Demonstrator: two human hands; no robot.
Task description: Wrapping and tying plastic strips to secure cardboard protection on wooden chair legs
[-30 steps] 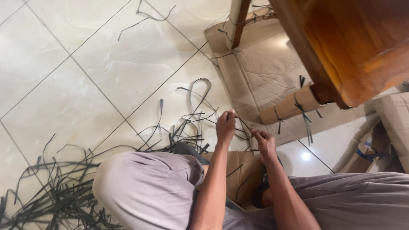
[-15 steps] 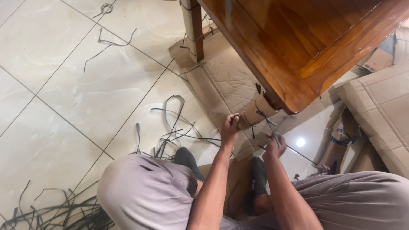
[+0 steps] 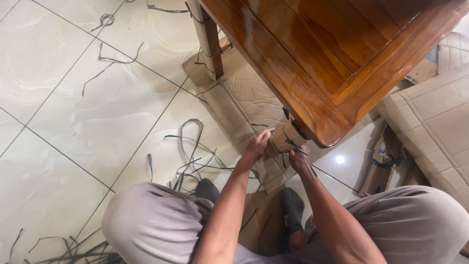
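I squat on the floor beside a glossy brown wooden table [image 3: 332, 58]. Its near leg is wrapped in cardboard [image 3: 284, 138] and tied with thin dark straps [image 3: 296, 145]. My left hand [image 3: 257, 143] touches the left side of the cardboard wrap, fingers pinched on a strap end. My right hand [image 3: 298, 159] sits just below the wrap, closed on another dark strap that trails down over my wrist. Both hands are almost against the leg.
Cut dark strap pieces [image 3: 193, 156] lie scattered on the pale tiled floor [image 3: 73, 98]. Flattened cardboard [image 3: 254, 98] lies under the table, and more cardboard sheets [image 3: 430, 122] are at the right. A second wrapped table leg [image 3: 207, 34] stands farther away. My knees fill the bottom.
My hands have moved up to the wrapped table leg and now hold the straps against it. The view has shifted so the table fills more of the top right.
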